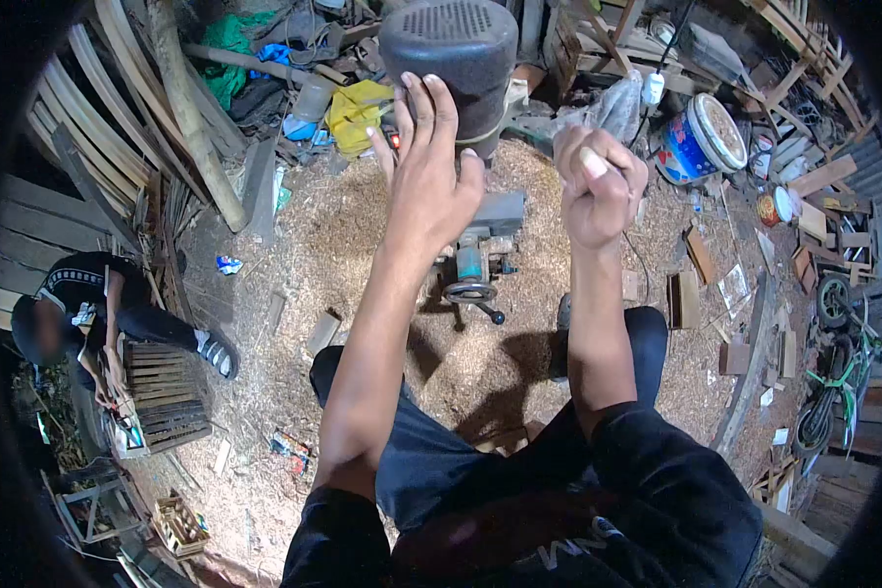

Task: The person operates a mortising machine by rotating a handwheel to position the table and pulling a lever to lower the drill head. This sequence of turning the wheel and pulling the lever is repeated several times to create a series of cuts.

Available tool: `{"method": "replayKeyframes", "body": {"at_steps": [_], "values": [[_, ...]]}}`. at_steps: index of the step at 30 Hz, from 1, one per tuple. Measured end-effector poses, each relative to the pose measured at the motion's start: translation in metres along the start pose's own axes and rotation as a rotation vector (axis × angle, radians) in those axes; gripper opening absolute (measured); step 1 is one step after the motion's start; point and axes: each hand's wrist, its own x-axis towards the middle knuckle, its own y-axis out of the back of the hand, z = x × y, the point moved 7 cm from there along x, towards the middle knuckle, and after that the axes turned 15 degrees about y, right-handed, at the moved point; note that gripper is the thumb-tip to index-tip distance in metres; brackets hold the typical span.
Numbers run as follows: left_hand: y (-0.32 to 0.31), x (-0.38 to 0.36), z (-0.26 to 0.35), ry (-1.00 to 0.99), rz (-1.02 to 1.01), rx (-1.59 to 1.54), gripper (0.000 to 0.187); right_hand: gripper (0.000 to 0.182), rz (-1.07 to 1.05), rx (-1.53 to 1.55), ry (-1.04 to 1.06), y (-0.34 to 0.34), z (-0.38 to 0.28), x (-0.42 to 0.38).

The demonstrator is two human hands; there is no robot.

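My left hand point(429, 167) is raised with its fingers spread, resting against the dark ribbed motor housing point(451, 54) of a machine. My right hand point(598, 181) is clenched in a fist around a small pale object that barely shows at the top of the fist. Under the hands stands the machine's grey body point(480, 257) with a handwheel point(468, 291), set on a floor of sawdust point(353, 245). My legs in dark trousers reach toward the machine.
A person point(98, 304) in dark clothes crouches at the left by a wooden crate point(167, 397). Curved wooden slats point(98, 108) lean at the top left. A blue-and-white bucket point(701, 137), wood offcuts and a bicycle point(838, 363) lie at the right.
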Motion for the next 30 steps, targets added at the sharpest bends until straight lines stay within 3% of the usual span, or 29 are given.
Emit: {"method": "replayKeyframes", "body": {"at_steps": [6,10,13,18,19,21,22,28,30], "values": [[-0.006,-0.007,-0.004,0.026,-0.018,0.02,0.085,0.032,-0.031,-0.011,0.102,-0.003,-0.01,-0.005],[-0.003,-0.004,-0.006,0.039,-0.045,0.05,0.087,0.035,-0.035,-0.064,-0.017,0.001,0.003,0.0],[-0.001,0.005,-0.002,0.033,-0.03,0.047,0.087,0.037,-0.044,-0.042,0.007,-0.002,0.003,0.012],[-0.003,0.01,0.001,0.021,0.027,0.031,0.087,0.043,0.076,-0.286,0.036,-0.011,0.021,0.082],[-0.002,0.012,0.003,0.015,0.045,0.028,0.087,0.046,0.019,-0.384,0.015,-0.009,0.033,0.098],[0.0,0.015,0.006,0.003,0.073,0.022,0.087,0.046,0.053,-0.187,-0.091,-0.004,0.081,0.125],[0.001,0.016,0.007,-0.002,0.084,0.018,0.087,0.053,-0.007,-0.397,0.093,0.002,0.092,0.145],[0.01,0.021,0.014,-0.019,0.115,-0.004,0.086,0.067,-0.174,-0.568,-0.113,0.033,0.195,0.19],[0.013,0.022,0.016,-0.027,0.122,-0.005,0.085,0.068,-0.197,-0.587,-0.269,0.03,0.189,0.18]]}}
